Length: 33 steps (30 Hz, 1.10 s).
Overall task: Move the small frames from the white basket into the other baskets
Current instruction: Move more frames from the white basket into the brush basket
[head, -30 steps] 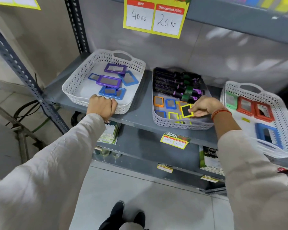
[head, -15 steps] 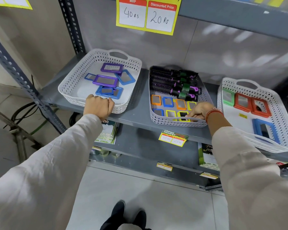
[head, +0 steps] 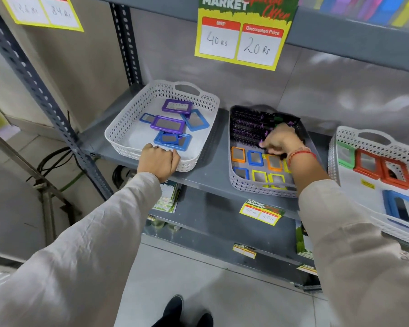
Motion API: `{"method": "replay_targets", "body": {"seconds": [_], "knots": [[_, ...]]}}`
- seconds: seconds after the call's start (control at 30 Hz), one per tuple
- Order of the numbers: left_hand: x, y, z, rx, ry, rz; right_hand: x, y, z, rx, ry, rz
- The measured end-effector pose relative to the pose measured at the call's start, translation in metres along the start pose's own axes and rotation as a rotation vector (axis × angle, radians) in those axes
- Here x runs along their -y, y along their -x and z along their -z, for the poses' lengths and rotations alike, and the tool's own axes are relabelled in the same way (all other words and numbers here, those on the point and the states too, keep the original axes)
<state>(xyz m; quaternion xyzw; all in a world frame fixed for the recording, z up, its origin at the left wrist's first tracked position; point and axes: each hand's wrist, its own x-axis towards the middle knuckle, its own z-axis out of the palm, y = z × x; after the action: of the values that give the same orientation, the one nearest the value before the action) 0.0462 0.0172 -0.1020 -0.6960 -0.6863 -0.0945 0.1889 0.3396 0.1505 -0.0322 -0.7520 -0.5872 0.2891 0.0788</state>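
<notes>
The grey-white middle basket (head: 250, 186) holds several small frames: orange (head: 238, 155), blue (head: 255, 158) and yellow (head: 260, 178) ones in its front half. Black hairbrushes (head: 246, 125) with purple handles fill its back half. My right hand (head: 279, 140) is over those brushes, fingers curled and pinching a purple handle end. My left hand (head: 158, 159) grips the front rim of the left white basket (head: 128, 128), which holds larger purple (head: 168, 125) and blue (head: 172, 140) frames.
A third white basket (head: 335, 138) at the right holds green, red (head: 366, 164) and blue frames. All three baskets sit on a grey metal shelf (head: 206, 178). A price sign (head: 241, 41) hangs above. A slotted upright (head: 45, 95) stands at the left.
My right hand let go of the yellow frame in the middle basket's front, then moved back onto the hairbrushes. The left hand stayed on the left basket's rim.
</notes>
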Motion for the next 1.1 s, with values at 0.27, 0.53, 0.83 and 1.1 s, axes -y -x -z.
{"method": "replay_targets", "body": {"seconds": [0.27, 0.53, 0.83, 1.1], "knots": [[0.004, -0.006, -0.005, -0.084, 0.014, 0.022, 0.105, -0.012, -0.053, -0.05, -0.12, 0.251], [0.006, -0.008, -0.006, -0.092, 0.014, -0.025, 0.164, -0.007, -0.123, 0.049, -0.072, 0.501], [0.007, -0.009, -0.007, -0.125, 0.034, -0.08, 0.166, -0.005, -0.166, 0.25, 0.036, 0.712], [0.007, -0.01, -0.009, -0.091, 0.002, -0.074, 0.171, -0.004, -0.162, 0.285, 0.254, 0.802]]}}
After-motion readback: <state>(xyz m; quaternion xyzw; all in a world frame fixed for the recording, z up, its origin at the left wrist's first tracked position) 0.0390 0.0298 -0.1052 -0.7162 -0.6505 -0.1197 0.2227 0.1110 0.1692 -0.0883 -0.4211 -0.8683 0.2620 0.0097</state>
